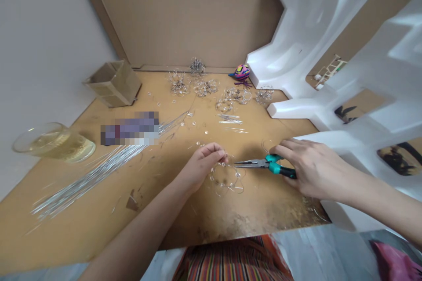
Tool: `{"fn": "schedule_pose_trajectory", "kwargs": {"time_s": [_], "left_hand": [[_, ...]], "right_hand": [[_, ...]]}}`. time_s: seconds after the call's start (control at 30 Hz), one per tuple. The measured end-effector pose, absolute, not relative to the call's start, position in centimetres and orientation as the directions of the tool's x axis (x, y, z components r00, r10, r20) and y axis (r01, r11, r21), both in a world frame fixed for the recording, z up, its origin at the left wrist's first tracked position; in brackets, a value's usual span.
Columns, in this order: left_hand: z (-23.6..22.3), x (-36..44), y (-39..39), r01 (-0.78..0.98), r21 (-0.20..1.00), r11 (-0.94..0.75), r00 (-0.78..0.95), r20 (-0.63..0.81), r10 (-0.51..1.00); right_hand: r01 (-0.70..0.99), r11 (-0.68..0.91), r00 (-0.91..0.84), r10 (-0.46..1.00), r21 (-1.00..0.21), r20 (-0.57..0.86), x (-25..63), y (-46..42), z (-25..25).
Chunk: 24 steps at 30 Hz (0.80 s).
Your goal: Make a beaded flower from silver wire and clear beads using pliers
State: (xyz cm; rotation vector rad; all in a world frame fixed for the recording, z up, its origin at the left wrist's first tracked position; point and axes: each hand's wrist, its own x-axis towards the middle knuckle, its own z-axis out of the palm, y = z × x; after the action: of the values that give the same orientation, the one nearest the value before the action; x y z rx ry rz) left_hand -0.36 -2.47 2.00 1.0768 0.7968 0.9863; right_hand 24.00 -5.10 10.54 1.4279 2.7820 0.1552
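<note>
Near the front middle of the table, my left hand (211, 158) pinches the top of a thin wire ring (238, 175) threaded with clear beads. Loose wire ends curl out from the ring's right side. My right hand (310, 167) is wrapped around the teal and black handles of long-nose pliers (260, 163). The pliers' tips point left and lie close to the beaded ring, near my left fingertips; whether they touch the wire I cannot tell.
A bundle of straight silver wires (95, 180) lies at left, beside a glass of yellowish liquid (56, 142) and a cardboard box (114, 85). Several wire pieces (206, 88) and a colourful ball-shaped object (241, 72) sit behind. White moulded furniture (296, 109) borders the right.
</note>
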Motion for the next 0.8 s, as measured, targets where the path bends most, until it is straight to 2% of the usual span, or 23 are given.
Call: {"fn": "schedule_pose_trajectory", "kwargs": {"time_s": [0.2,0.6,0.8], "left_hand": [[1.95,-0.46,-2.51,-0.256,0.951,0.172,0.379,-0.065,0.923],[2.06,-0.41,-2.51,-0.283,0.946,0.161,0.407,-0.033,0.913],[2.02,-0.47,-2.54,-0.281,0.948,0.147,0.410,-0.019,0.912]], "right_hand": [[0.804,0.583,-0.582,0.812,0.117,-0.047,23.67,-4.97,10.52],[0.824,0.567,-0.563,0.822,0.024,-0.086,23.79,-4.95,10.34],[0.847,0.529,-0.520,0.844,0.047,-0.131,23.76,-5.23,10.23]]}}
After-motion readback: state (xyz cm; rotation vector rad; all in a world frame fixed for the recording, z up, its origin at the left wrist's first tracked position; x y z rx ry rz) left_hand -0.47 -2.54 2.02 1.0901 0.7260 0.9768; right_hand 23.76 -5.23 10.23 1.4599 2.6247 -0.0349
